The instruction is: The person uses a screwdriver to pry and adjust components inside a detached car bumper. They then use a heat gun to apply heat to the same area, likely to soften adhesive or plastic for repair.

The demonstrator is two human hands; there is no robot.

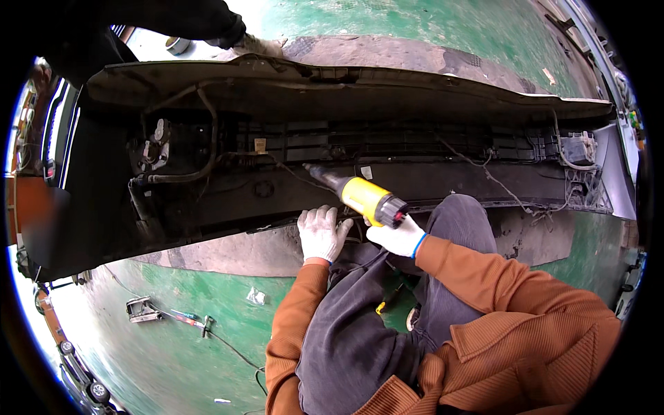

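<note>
two gloved hands are at work over one long car bumper [443, 181], which lies inner side up across the scene, left to right; the one power tool [366, 197], yellow and black, is above the bumper's near part, a little right of the left hand [321, 234], its black nozzle aimed far and left; the right hand [398, 236], in a white glove with one blue cuff, has its fingers wrapped round the tool's near end, though the grip is partly hidden; the left hand rests on the near edge of the bumper, its fingers slightly spread, and i cannot tell whether they grip the rim or just lie on it.

inside the bumper are two small labels, one yellowish [260, 145] and one white [366, 172]; two bent tubes, one at the left [213, 131] and one at the right [559, 142]; and several thin wires [490, 173]; one grey-brown mat [214, 252] lies under it on the green floor [180, 283]; on the near left floor are one clear plastic bag [256, 296], one metal piece [143, 310] and one cable [235, 351]; one yellow-ended tool [381, 307] lies between the person's two legs [346, 339]; one dark-clothed limb [194, 19] of another person shows at the far left.
</note>
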